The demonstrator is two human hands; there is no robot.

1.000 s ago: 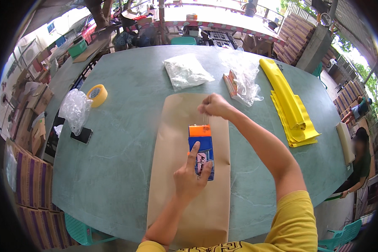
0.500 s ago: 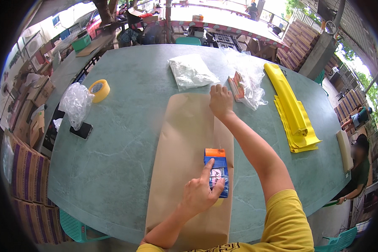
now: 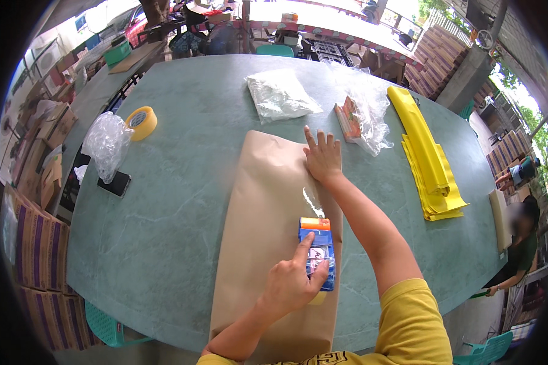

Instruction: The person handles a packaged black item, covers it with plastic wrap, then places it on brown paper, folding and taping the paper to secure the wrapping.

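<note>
A long parcel wrapped in brown paper lies lengthwise on the green table. My left hand grips a blue and orange tape dispenser pressed on the parcel's near right side. A strip of clear tape runs from the dispenser toward my right hand. That hand lies flat, fingers spread, on the parcel's far right corner.
A roll of yellow tape, crumpled clear plastic and a dark phone lie at the left. A white filled bag, a plastic-wrapped orange item and folded yellow sheets lie beyond. Another person sits at the right edge.
My left hand has drawn the tape dispenser toward me along the parcel, laying tape. My right hand has flattened on the far corner.
</note>
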